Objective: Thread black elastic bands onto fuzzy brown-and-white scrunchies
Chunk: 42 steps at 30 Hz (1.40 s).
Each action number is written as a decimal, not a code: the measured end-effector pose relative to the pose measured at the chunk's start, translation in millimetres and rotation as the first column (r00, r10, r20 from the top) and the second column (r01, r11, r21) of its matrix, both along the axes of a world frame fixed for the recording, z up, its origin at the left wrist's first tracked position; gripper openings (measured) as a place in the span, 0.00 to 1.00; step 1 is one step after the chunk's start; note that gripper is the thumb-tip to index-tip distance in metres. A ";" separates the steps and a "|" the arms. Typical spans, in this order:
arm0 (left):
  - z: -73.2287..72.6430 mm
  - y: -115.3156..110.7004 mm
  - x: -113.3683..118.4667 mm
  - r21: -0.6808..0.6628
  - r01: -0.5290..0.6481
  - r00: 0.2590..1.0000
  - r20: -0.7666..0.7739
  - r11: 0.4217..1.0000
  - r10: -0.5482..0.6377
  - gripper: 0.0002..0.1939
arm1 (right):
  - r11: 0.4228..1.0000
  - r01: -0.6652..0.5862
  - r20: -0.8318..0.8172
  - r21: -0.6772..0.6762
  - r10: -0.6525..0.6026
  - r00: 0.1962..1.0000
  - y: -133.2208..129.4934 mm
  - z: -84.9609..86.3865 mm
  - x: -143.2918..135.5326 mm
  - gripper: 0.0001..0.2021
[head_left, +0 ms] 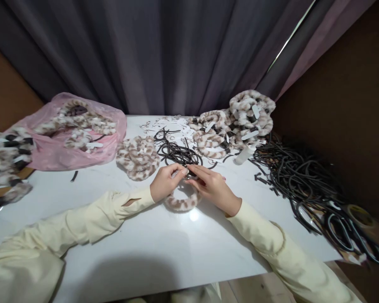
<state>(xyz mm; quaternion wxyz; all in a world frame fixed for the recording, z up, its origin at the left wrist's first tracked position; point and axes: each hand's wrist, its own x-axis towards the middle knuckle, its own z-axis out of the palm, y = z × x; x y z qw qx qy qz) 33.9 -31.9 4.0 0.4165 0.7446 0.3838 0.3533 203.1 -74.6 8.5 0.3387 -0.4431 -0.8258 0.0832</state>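
A furry white-and-brown ring (pixel 182 204) hangs below my two hands at the middle of the white table. My left hand (pixel 166 182) is closed, thumb and fingers pinching the ring's upper end. Close beside it on the right, my right hand (pixel 212 185) is closed at the same place, its fingers bent over the other end. The fingertips nearly meet, and they hide the spot where the ends come together. Just beyond the hands lies a bundle of thin black tubes (pixel 180 151). A pile of furry pieces (pixel 138 158) is left of it.
A pink plastic bag (pixel 110 145) with furry rings lies at the left, beside more furry pieces (pixel 6 155). Tagged furry rings (pixel 252 113) are stacked at the back right, near a small white bottle (pixel 244 153). A heap of black tubes (pixel 303 172) covers the table's right side (pixel 208 252).
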 end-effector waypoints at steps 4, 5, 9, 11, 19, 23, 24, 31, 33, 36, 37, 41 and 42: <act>0.6 -1.8 0.6 -0.026 0.007 1.000 0.011 1.000 -0.007 0.12 | 1.000 0.013 -0.034 0.008 -0.013 0.999 4.5 -5.0 -0.2 0.14; 0.8 -2.0 0.6 -0.026 0.002 1.000 0.008 1.000 -0.001 0.12 | 1.000 0.015 -0.054 0.003 -0.014 0.998 4.8 -4.4 -0.1 0.13; 1.1 -2.6 0.2 -0.014 0.001 1.000 0.004 1.000 -0.001 0.12 | 1.000 0.009 -0.166 -0.025 -0.014 0.986 4.4 -0.4 -0.5 0.11; 0.8 -3.0 -0.2 0.009 0.012 1.000 0.015 1.000 -0.012 0.11 | 0.999 0.008 -0.209 -0.052 -0.019 0.978 4.2 1.1 -1.1 0.10; -4.6 -1.8 -2.2 0.338 0.073 0.997 -0.027 0.938 -0.067 0.09 | 0.944 -0.014 -0.427 -0.329 -0.136 0.894 3.5 4.8 -3.3 0.08; -9.6 -0.5 -3.0 0.520 0.124 0.992 -0.053 0.845 -0.113 0.09 | 0.878 -0.148 -0.565 -0.455 -0.156 0.810 4.0 3.5 -3.4 0.10; -10.8 -0.6 -3.0 0.545 0.133 0.991 -0.063 0.828 -0.117 0.09 | 0.867 -0.177 -0.590 -0.466 -0.155 0.793 4.2 2.8 -3.5 0.11; -4.3 0.4 -2.9 0.444 0.169 0.985 -0.093 0.880 -0.142 0.12 | 0.935 -0.111 -0.538 -0.338 -0.095 0.838 4.6 3.8 -2.3 0.07; 1.8 6.6 -3.5 0.270 0.178 0.983 -0.101 0.946 -0.156 0.14 | 0.969 -0.054 -0.453 -0.240 -0.063 0.889 4.0 7.1 -0.7 0.04; 8.2 19.1 -4.0 -0.040 0.194 0.979 -0.055 0.980 -0.196 0.20 | 0.991 -0.022 -0.358 -0.128 -0.026 0.933 1.7 11.4 0.7 0.04; 8.9 22.3 -3.6 -0.132 0.198 0.979 -0.022 0.971 -0.203 0.22 | 0.994 -0.020 -0.338 -0.104 -0.016 0.941 0.7 12.0 0.7 0.04; 7.3 23.2 0.2 -0.394 0.257 0.966 0.081 0.883 -0.245 0.27 | 0.997 -0.015 -0.294 -0.073 -0.007 0.956 -2.6 9.9 -1.6 0.06; 7.0 20.9 1.3 -0.438 0.273 0.962 0.109 0.856 -0.251 0.27 | 0.997 -0.016 -0.292 -0.081 -0.008 0.956 -3.1 8.9 -2.4 0.05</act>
